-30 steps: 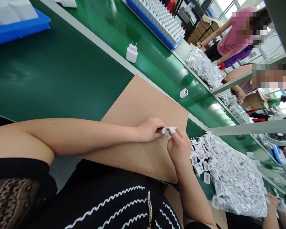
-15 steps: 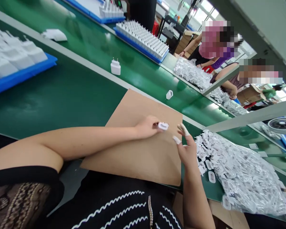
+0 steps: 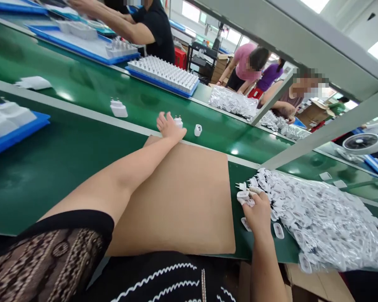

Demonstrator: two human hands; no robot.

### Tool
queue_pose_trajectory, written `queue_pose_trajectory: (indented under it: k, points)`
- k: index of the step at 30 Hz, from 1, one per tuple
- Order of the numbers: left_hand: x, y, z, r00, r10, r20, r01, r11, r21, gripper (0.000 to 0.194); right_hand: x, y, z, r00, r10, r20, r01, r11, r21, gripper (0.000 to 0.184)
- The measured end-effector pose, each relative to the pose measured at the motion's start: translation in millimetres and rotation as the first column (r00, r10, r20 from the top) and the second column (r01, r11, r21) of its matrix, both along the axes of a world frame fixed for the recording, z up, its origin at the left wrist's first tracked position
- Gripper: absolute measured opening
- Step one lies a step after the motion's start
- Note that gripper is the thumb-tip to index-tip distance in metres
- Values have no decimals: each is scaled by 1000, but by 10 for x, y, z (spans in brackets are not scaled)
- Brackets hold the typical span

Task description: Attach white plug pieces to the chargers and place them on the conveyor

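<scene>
My left hand (image 3: 170, 127) reaches over the far side of the cardboard sheet (image 3: 182, 197) onto the green belt, its fingers spread. A white charger with two pins up (image 3: 178, 121) stands right beside it, partly hidden by the hand; whether they touch I cannot tell. At the near edge of a pile of white plug parts (image 3: 275, 184), my right hand (image 3: 257, 207) has thumb and finger closed around a white plug part (image 3: 243, 196). Pale covers sit on its fingertips. A loose oval plug part (image 3: 279, 230) lies just right of that hand.
On the belt are a white charger (image 3: 118, 108) and a white housing (image 3: 198, 130). Blue trays of chargers stand at left (image 3: 19, 130) and across the belt (image 3: 189, 90). A clear bag of parts (image 3: 337, 222) lies at right; a metal post (image 3: 321, 130) slants above. Co-workers are beyond.
My left hand has moved from above the cardboard, where it held a white piece, to the belt; a charger now stands there. My right hand has gone from open to closed at the pile.
</scene>
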State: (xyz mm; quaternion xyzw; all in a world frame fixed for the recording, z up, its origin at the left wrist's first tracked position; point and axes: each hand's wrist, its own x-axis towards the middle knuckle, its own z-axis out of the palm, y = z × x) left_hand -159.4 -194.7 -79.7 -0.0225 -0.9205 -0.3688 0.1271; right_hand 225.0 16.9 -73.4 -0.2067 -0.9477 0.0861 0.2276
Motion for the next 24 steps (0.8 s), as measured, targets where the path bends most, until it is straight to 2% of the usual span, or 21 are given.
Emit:
queue_pose_trajectory:
  k: [1, 3, 5, 7, 9, 12, 14, 16, 19, 22, 24]
  points:
    - [60, 67, -19, 997, 1, -80, -1, 1000, 0, 78, 2, 5, 20, 998, 19, -61, -23, 998, -64, 31]
    - [132, 218, -49, 983, -113, -145, 110, 994, -27, 76, 7, -7, 79, 992, 27, -126, -50, 981, -188, 31]
    - [116, 382, -66, 976, -211, -51, 206, 974, -88, 76, 11, -46, 145, 989, -2, -148, -43, 953, -301, 28]
    - [44, 526, -65, 968, -230, 97, 242, 960, -138, 67, 22, -103, 204, 988, -29, -155, -40, 905, -423, 25]
    - [-13, 619, -38, 950, -254, 181, 280, 950, -140, 47, 39, -174, 248, 987, -32, -156, -61, 825, -562, 23]
    - [96, 617, 40, 902, -424, 85, 429, 902, -44, 37, 54, -292, 277, 982, -10, -189, -134, 668, -732, 28]
    - [351, 508, 84, 814, -581, 1, 581, 814, 7, 35, 40, -375, 280, 972, 8, -234, -194, 588, -785, 40]
    - [727, 315, 94, 695, -718, -25, 719, 694, 41, 30, 4, -464, 279, 959, 19, -282, -249, 529, -811, 48]
    - [1372, -63, 37, 540, -838, -75, 839, 529, 130, 28, -79, -611, 284, 944, 63, -324, -318, 438, -841, 41]
    - [1897, -396, -64, 457, -883, -110, 884, 436, 169, 30, -174, -762, 295, 937, 184, -296, -344, 345, -873, 39]
    - [2100, -535, -136, 419, -902, -102, 900, 397, 181, 30, -238, -844, 296, 934, 253, -254, -328, 321, -888, 45]
